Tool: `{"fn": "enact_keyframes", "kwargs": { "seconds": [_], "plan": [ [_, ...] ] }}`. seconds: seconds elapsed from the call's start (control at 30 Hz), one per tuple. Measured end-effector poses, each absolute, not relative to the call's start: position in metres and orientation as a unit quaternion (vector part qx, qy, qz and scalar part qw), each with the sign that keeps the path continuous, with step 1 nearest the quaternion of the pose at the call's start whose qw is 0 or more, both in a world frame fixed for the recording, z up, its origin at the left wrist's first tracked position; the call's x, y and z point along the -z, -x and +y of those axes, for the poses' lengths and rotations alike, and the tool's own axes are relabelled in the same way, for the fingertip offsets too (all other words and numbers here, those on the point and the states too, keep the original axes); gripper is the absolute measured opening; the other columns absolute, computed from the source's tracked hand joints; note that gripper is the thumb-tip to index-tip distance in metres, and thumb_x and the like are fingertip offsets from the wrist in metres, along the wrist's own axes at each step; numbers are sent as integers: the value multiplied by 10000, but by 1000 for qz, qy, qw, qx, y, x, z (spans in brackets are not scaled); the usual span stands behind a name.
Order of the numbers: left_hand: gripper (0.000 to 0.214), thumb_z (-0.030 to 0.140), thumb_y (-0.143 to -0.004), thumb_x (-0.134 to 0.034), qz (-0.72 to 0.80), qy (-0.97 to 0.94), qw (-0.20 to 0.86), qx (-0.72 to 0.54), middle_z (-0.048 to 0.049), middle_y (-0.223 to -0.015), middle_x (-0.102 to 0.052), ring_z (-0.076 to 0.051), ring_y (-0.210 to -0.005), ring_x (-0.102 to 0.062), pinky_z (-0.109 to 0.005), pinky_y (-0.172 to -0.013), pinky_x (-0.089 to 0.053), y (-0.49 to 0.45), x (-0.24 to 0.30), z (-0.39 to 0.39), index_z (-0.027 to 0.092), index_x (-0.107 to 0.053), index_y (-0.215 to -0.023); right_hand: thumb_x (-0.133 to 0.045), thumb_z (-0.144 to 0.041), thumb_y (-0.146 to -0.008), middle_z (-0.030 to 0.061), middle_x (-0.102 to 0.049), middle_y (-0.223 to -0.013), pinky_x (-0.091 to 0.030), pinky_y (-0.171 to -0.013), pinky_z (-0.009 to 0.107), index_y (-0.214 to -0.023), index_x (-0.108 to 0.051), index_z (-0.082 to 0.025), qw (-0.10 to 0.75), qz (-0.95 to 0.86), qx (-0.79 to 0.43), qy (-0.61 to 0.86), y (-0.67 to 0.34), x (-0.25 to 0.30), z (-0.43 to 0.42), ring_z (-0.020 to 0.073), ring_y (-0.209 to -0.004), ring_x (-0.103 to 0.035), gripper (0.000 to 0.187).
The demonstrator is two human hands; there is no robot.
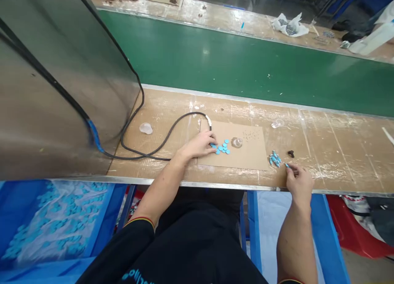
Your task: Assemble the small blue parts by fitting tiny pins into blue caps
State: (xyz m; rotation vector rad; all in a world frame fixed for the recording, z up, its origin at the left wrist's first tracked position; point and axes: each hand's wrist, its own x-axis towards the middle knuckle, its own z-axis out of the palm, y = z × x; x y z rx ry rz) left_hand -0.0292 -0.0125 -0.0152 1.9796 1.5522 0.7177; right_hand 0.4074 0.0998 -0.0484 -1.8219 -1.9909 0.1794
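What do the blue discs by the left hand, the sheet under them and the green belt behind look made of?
The blue discs look like plastic or rubber: flat, uniform colour, matte, no glint. The sheet looks like brown cardboard: dull, fibrous tone, straight cut edges. The green belt is probably PVC or rubber: smooth, with soft patches of reflected light.

The single camera rides on my head, looking forward and down at the workbench (323, 140). My left hand (201, 145) and right hand (298, 181) sit near, with the green conveyor belt (246, 66) beyond them.
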Motion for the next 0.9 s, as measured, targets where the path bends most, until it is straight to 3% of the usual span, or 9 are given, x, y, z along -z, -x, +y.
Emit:
{"fn": "enact_keyframes", "kwargs": {
  "seconds": [0.1, 0.2, 0.3, 0.43, 0.6, 0.77, 0.9],
  "plan": [
    [254, 283, -933, -698, 580, -731, 246, -262, -137, -1212, -682, -286, -1184, -597, -469, -1079, -497, 31, 14, -16, 166, -794, -1138, -486, -589, -856, 116, -687, -819, -557, -819, 490, -943, -738, -184, 217, -702, -76, 674, -413, 49, 97, 280, -723, -624, 485],
    [256, 214, -954, -617, 605, -725, 223, -243, -143, -1254, -678, -310, -1249, -557, -504, -1094, -456, 31, 14, -19, 171, -790, -1140, -449, -633, -900, 116, -676, -854, -557, -806, 480, -1049, -716, -169, 263, -681, -52, 682, -408, 48, 91, 289, -776, -637, 556],
    [260, 198, -978, -563, 623, -716, 215, -232, -129, -1206, -691, -305, -1226, -564, -496, -1057, -437, 30, 14, -19, 189, -795, -1095, -437, -635, -940, 86, -635, -906, -553, -766, 444, -1185, -662, -194, 379, -649, -71, 655, -382, 34, 93, 252, -761, -617, 552],
    [218, 202, -970, -578, 628, -707, 223, -235, -113, -1134, -708, -288, -1161, -593, -468, -1009, -427, 30, 15, -16, 195, -782, -1048, -596, -593, -916, 29, -578, -895, -539, -705, 372, -1096, -615, -276, 537, -661, -220, 476, -317, -2, 121, 185, -718, -575, 365],
    [109, 171, -905, -609, 628, -692, 240, -263, -68, -939, -717, -260, -1025, -623, -441, -960, -444, 35, 12, -15, 198, -710, -872, -637, -565, -954, 28, -612, -929, -545, -705, 348, -994, -669, -277, 499, -750, -322, 293, -240, -23, 153, 161, -758, -606, 293],
    [98, 280, -903, -634, 649, -579, 245, -429, -39, -901, -738, -197, -885, -640, -381, -898, -513, 32, 4, -20, 202, -691, -884, -679, -479, -954, 43, -703, -921, -553, -727, 354, -938, -741, -257, 423, -782, -344, 303, -233, -1, 153, 189, -838, -664, 231],
    [201, 384, -848, -715, 635, -450, 268, -569, -26, -822, -726, -147, -738, -642, -305, -744, -543, 24, 3, -18, 188, -683, -880, -730, -435, -932, 22, -750, -894, -577, -730, 347, -1096, -762, -277, 399, -776, -368, 321, -243, 10, 153, 175, -779, -688, 229]
  ]
}}
